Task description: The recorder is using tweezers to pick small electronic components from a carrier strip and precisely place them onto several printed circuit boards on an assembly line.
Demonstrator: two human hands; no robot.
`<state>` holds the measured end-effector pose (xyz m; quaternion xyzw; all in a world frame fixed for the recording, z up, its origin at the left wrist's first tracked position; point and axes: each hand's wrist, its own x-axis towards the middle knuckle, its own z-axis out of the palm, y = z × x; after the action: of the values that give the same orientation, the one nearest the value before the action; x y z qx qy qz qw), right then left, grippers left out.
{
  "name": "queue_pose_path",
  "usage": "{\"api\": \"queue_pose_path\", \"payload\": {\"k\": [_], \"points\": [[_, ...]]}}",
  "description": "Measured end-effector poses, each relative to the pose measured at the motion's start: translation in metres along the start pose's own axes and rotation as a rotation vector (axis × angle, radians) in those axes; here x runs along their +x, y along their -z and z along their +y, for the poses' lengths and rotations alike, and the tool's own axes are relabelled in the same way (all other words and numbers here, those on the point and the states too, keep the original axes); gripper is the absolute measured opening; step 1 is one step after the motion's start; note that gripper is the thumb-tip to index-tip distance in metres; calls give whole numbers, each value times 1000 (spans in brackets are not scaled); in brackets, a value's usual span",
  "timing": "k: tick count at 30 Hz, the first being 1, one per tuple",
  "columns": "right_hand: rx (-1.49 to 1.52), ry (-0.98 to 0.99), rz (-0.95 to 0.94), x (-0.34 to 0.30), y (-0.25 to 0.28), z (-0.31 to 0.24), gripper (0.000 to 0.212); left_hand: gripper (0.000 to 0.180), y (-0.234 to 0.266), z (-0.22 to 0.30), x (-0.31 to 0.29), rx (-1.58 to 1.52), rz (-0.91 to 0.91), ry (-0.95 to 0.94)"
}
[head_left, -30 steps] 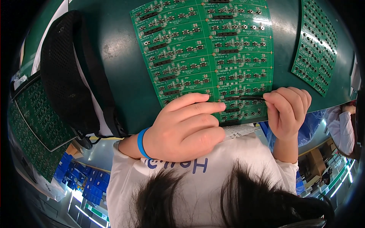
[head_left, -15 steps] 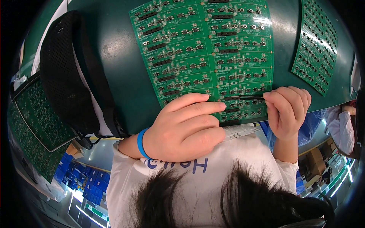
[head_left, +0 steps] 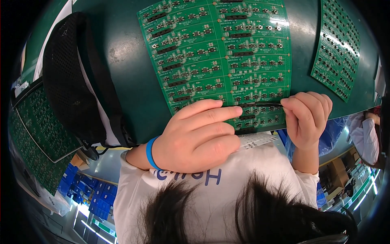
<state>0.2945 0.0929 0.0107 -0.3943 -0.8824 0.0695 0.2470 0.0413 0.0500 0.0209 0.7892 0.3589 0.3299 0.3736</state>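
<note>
A large green circuit board panel (head_left: pixel 227 69) lies in front of me, with rows of small black switches and long black slotted parts. My left hand (head_left: pixel 199 136), a blue band at its wrist, rests over the panel's near edge with fingers stretched out. Its index fingertip touches or nearly touches the left end of a black slotted part (head_left: pixel 248 105). On the right, my right hand (head_left: pixel 306 118) pinches thin black tweezers (head_left: pixel 268 103) between thumb and forefinger. Their tips reach left to that same part; whether they grip it I cannot tell.
Another green circuit board (head_left: pixel 337 53) lies at the table's right. To the left sits a black mesh bag (head_left: pixel 67 77) with a strap, and beyond it more green boards (head_left: pixel 40 130) in a frame. Blue bins (head_left: pixel 95 195) stand below left. A person's white sleeve (head_left: pixel 365 140) shows at right.
My left fingertip has edged slightly right toward the black slotted part. The panel appears shifted very slightly left. My right hand and the tweezers have hardly moved.
</note>
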Motion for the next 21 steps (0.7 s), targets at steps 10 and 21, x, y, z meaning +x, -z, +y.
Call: {"api": "queue_pose_path", "payload": {"k": [10,21], "points": [[0,2,-3,0,-1,0,20,22,-1,0,-1,2,1,5],[-7,5,-4,0,1,0,20,23,-1,0,-1,-3,-8,1]]}}
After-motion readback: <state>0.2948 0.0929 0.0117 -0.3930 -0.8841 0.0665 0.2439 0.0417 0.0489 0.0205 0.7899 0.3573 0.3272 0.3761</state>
